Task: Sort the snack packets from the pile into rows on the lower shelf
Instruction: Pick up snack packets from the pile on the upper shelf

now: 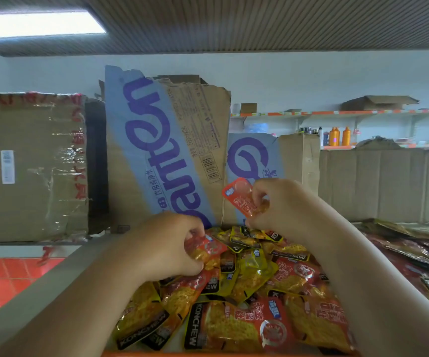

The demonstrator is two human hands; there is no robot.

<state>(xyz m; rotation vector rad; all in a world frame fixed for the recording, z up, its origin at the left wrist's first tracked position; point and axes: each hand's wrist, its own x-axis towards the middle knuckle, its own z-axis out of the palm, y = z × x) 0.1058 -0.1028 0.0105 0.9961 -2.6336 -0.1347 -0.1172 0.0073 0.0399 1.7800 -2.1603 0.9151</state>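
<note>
A pile of snack packets (249, 300), red-orange and yellow ones with KONCHEW print, lies on the shelf in front of me. My right hand (280, 204) pinches one red-orange packet (239, 195) and holds it lifted above the back of the pile. My left hand (172, 243) grips another red-orange packet (211, 249) at the pile's left edge, low against the other packets. A group of dark maroon packets (414, 253) lies to the right.
Cardboard boxes stand behind the pile: a taped brown box (28, 166) at left, a blue-printed box (167, 150) in the middle, a plain carton (383, 181) at right. The grey shelf surface (40, 287) lies left of the pile. Far shelves hold orange bottles (339, 136).
</note>
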